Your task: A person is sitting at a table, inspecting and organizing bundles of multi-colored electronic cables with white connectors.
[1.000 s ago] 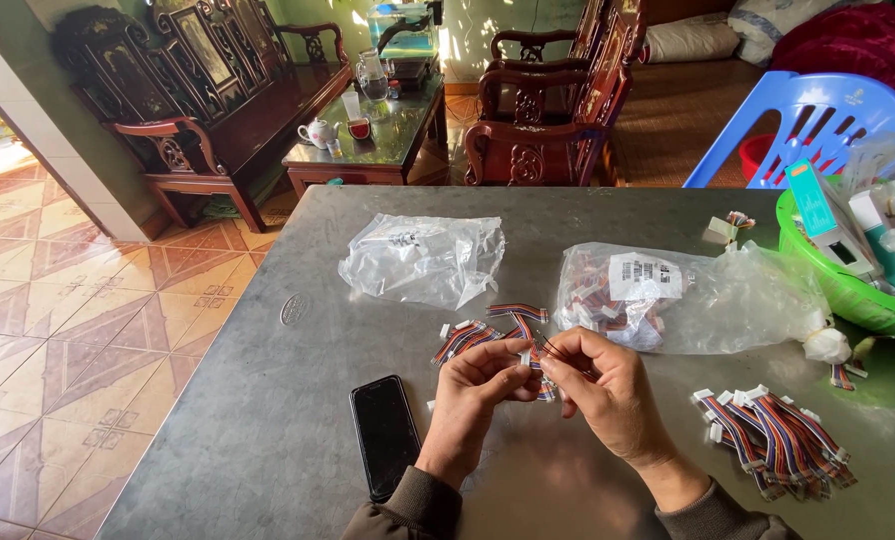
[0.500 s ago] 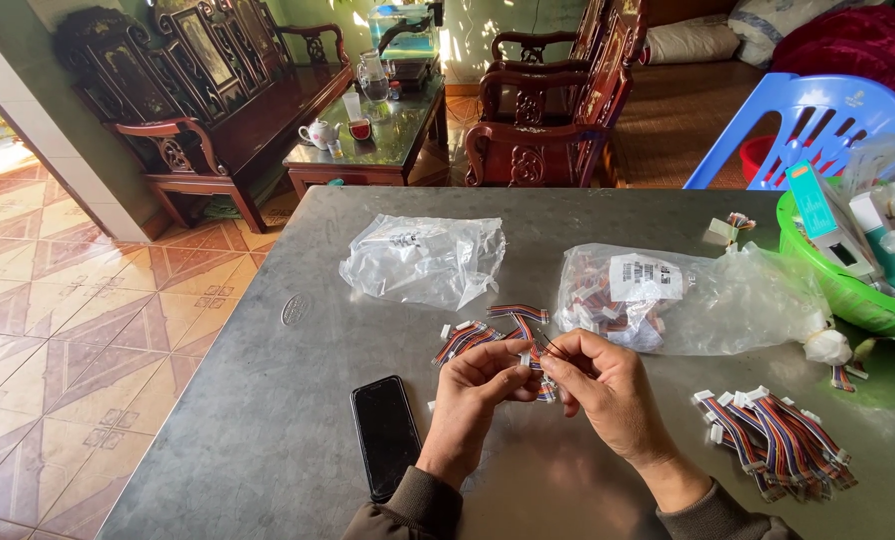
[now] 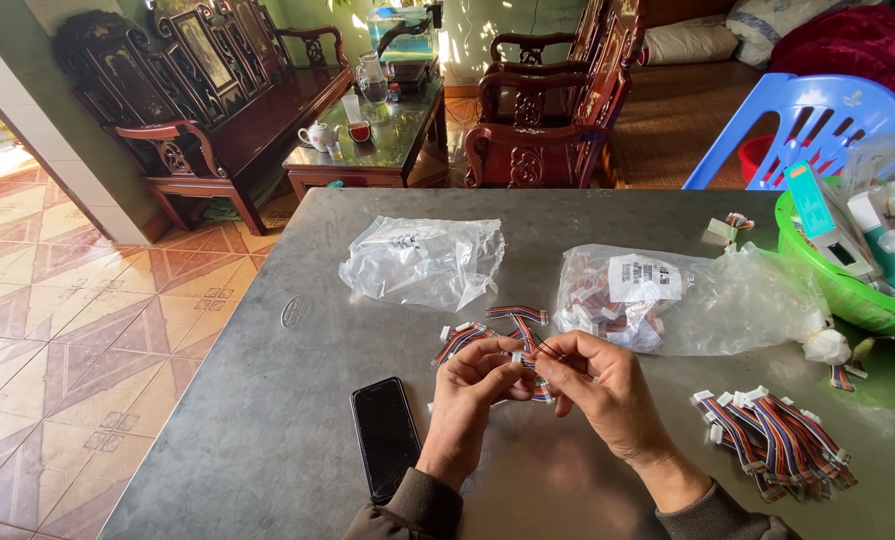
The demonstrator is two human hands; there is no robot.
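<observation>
1. Centrally, both hands meet over the grey metal table (image 3: 268, 440), just below the middle of the view; the left hand (image 3: 473, 400) and the right hand (image 3: 608, 395) have their fingertips pinched together on one short multicoloured ribbon cable (image 3: 524, 358) with a small white connector at its end
2. That cable's long axis runs roughly away from the person, from the pinching fingers up toward the far side of the table, with its lower end hidden under the fingers
3. Left fingers are curled shut on the cable near the white connector; right thumb and forefinger are closed on the same cable, the other right fingers loosely bent
4. Just beyond the hands lies a loose scatter of like cables (image 3: 488, 328), about four or five; an exact count cannot be told
5. One bundle of finished-looking ribbon cables (image 3: 778, 445) lies to the right of the right hand, near it but apart; the number in it cannot be told
6. Two clear plastic bags: a smaller one (image 3: 423, 262) beyond the left hand, and a larger one (image 3: 688, 300) with a white label, holding more cables
7. One black phone (image 3: 386, 438) lies face up just left of the left wrist, long axis running toward the person
8. One green basket (image 3: 848, 300) stands at the right edge
</observation>
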